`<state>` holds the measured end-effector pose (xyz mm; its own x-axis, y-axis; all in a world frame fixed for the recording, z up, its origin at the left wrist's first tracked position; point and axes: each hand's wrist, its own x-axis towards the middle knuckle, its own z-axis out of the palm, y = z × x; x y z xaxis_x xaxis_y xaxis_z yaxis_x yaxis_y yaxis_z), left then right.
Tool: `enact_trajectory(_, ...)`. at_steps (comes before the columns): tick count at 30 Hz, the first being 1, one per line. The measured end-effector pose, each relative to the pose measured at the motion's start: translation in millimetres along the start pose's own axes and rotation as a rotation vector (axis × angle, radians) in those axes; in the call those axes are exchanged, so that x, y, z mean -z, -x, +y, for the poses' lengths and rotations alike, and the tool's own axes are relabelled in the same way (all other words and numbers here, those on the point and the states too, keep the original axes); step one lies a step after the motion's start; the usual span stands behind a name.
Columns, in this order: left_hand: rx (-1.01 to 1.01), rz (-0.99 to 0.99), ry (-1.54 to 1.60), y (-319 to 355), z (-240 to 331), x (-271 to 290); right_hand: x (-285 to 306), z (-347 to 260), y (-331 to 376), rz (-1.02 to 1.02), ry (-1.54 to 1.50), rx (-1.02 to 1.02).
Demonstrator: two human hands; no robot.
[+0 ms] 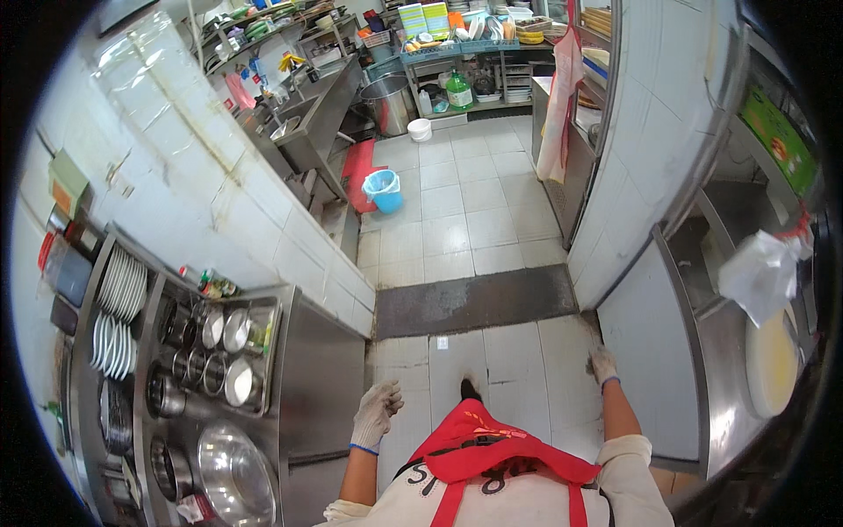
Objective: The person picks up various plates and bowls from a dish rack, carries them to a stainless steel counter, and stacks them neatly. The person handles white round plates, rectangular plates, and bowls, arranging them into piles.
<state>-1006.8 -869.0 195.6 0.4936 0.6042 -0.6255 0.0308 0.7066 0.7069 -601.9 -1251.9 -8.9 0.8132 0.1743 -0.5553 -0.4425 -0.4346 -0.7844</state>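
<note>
My left hand (376,413) wears a pale work glove and hangs open at my side, close to the steel counter (320,386) on the left, holding nothing. My right hand (603,364), also gloved, swings free near the steel cabinet panel (645,334) on the right and is empty, fingers loosely curled. A red apron (487,443) covers my front, and one dark shoe (471,389) shows on the tiled floor below it.
The left counter holds stacked white plates (123,285), metal condiment pots (224,329) and a large steel bowl (235,474). A dark floor mat (474,300) crosses the doorway. Beyond are a blue bucket (383,190), a big steel pot (388,104), sinks and shelves of dishes.
</note>
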Motion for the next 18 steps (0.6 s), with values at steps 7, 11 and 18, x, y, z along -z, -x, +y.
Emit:
enact_trajectory(7, -0.018, 0.109, 0.027, -158.4, 79.4, -57.6, -66.7, -126.8, -94.5, -0.019, 0.820, 0.279)
enact_trajectory(11, -0.020, -0.056, 0.010, -246.0, 148.0, -135.1, -45.0, -59.0, -121.0, -0.177, 0.655, -0.018)
enact_trajectory(18, 0.004, -0.439, -0.023, -410.3, 212.7, -306.8, -37.3, -60.2, -152.6, -0.377, 1.348, -0.204)
